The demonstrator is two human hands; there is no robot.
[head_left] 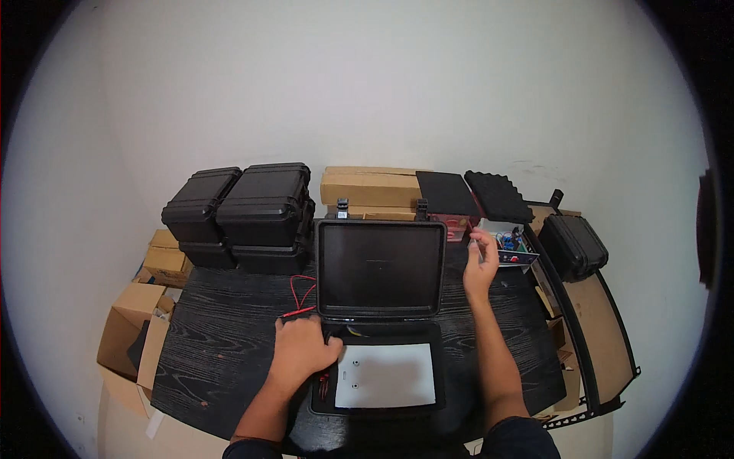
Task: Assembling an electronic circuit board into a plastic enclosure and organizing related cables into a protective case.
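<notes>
An open black hard case (378,315) stands before me with its lid (380,264) raised. A white panel (384,375) with small round fittings lies in its base, and dark and red leads (323,386) sit in the gap at its left. My left hand (303,346) rests at the case's left side, fingers apart and thumb over the rim. Just beyond its fingertips lies a red test probe (297,312) with a looped red lead (293,287). Raised right of the lid, my right hand (482,256) has its fingers drawn together; what they hold is unclear.
Stacked black cases (264,203) stand at the back left of the dark wood-grain table (229,329). Cardboard boxes (371,186), dark foam (497,196) and a box of electronics (516,249) line the back. Another black case (575,246) sits on the right; an open carton (126,336) stands left.
</notes>
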